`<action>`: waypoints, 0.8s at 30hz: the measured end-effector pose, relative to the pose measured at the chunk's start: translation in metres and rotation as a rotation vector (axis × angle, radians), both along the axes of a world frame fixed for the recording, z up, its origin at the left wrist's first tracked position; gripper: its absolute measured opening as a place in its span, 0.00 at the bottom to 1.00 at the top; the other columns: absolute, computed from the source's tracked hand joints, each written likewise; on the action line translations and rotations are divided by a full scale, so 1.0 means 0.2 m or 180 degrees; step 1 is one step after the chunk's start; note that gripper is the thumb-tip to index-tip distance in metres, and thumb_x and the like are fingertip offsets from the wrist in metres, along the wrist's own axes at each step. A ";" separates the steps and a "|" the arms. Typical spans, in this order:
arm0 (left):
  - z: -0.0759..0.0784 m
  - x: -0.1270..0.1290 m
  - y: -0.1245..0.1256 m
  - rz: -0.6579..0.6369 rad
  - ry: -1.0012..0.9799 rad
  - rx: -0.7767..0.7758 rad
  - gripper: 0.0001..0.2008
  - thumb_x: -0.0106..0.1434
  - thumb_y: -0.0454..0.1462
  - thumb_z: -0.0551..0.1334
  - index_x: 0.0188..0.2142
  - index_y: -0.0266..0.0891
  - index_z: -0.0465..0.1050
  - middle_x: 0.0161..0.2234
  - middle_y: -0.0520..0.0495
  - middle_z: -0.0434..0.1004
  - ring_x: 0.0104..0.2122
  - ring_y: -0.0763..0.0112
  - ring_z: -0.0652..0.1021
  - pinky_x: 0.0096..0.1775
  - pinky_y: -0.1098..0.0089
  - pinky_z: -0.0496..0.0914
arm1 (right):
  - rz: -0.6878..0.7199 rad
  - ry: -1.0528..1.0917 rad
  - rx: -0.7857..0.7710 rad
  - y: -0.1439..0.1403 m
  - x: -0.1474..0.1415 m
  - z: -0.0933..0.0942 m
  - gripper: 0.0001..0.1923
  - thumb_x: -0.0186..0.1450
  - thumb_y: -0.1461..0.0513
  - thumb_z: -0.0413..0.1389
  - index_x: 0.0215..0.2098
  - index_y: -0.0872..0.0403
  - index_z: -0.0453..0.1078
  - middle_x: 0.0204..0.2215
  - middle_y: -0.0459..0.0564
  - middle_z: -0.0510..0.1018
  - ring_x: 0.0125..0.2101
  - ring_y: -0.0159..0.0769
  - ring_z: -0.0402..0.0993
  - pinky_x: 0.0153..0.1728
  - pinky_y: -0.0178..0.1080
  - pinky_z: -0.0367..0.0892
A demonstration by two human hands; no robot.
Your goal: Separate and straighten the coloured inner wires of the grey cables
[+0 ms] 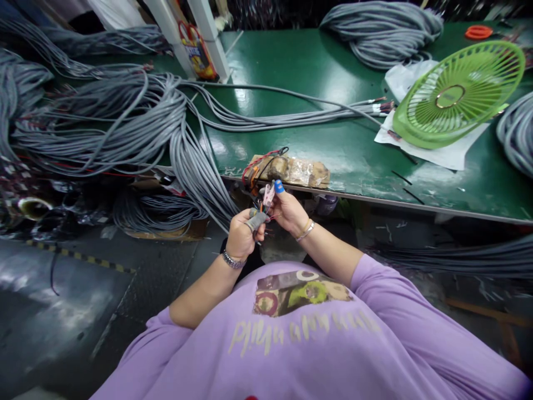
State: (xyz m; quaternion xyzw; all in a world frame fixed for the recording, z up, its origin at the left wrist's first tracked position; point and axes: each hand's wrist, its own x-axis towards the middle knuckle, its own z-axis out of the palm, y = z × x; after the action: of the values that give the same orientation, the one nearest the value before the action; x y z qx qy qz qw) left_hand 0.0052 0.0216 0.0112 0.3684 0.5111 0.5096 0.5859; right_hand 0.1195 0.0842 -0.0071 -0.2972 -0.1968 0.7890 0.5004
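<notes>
**Stripped cable end held between two hands at the bench edge**

Just below the bench (pixel 333 161) edge, the left hand (pixel 240 236) has its grip closed around a grey cable end (pixel 257 220); the right hand (pixel 288 211) pinches its fanned coloured wires (pixel 266 201). The cable looks light and limp, the cores thin and easily kinked, so it seems best held on the jacket. One cable in hand; one green fan (pixel 458 94) farther right on the bench; cores too small to count.

A thin bunch of coloured wire ends (pixel 263 206) is gripped by the left hand (pixel 241 236) and the right hand (pixel 289 213) (blue-taped thumb) beside the green worktable (pixel 333 150), where a lime-green plastic fan (pixel 458 93) is laid.
</notes>
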 end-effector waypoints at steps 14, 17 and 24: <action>0.01 0.01 -0.09 0.0306 0.0013 0.0218 0.13 0.51 0.45 0.67 0.25 0.38 0.70 0.15 0.56 0.68 0.12 0.80 0.67 0.14 0.79 0.58 | 0.0422 0.0061 -0.0033 -0.04 0.07 0.03 0.18 0.61 0.48 0.58 0.33 0.55 0.72 0.24 0.44 0.72 0.23 0.26 0.64 0.24 0.30 0.62; 0.02 0.01 -0.07 0.0298 -0.0213 0.0151 0.14 0.50 0.45 0.67 0.24 0.38 0.68 0.14 0.56 0.67 0.11 0.80 0.66 0.14 0.79 0.57 | 0.0149 -0.0102 0.0113 -0.05 0.06 0.02 0.15 0.58 0.52 0.62 0.31 0.56 0.70 0.23 0.43 0.71 0.22 0.25 0.62 0.23 0.29 0.60; 0.03 0.03 -0.06 0.0117 -0.0386 0.0111 0.14 0.50 0.44 0.67 0.23 0.38 0.66 0.13 0.56 0.66 0.11 0.80 0.65 0.14 0.78 0.57 | -0.0314 -0.0722 0.0579 -0.05 0.04 -0.02 0.24 0.52 0.43 0.62 0.26 0.55 0.66 0.20 0.41 0.68 0.20 0.23 0.57 0.21 0.29 0.54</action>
State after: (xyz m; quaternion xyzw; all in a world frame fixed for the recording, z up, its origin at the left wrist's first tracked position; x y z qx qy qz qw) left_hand 0.0112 0.0104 0.0168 0.3376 0.4724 0.5504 0.5999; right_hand 0.1270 0.0748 -0.0104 -0.3471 -0.3079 0.7038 0.5379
